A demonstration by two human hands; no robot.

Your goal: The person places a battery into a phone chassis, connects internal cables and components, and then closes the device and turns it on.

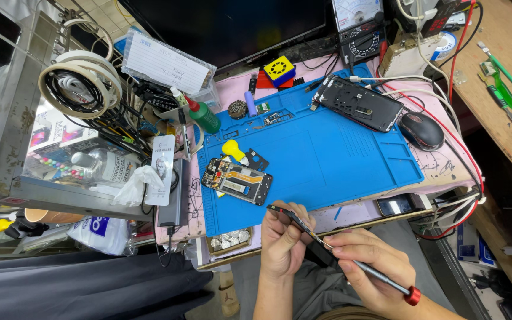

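Left hand (281,240) pinches a thin dark circuit strip (294,220) just off the counter's (351,217) near edge; right hand (370,264) grips a red-capped screwdriver (380,278), tip touching the strip.

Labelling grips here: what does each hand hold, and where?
Left hand pinches a thin dark strip near its lower part; right hand grips a screwdriver mid-shaft.

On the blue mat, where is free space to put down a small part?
The middle of the blue mat is bare, between the opened phone at its left and the phone shell at its top right. The shelf side is crowded.
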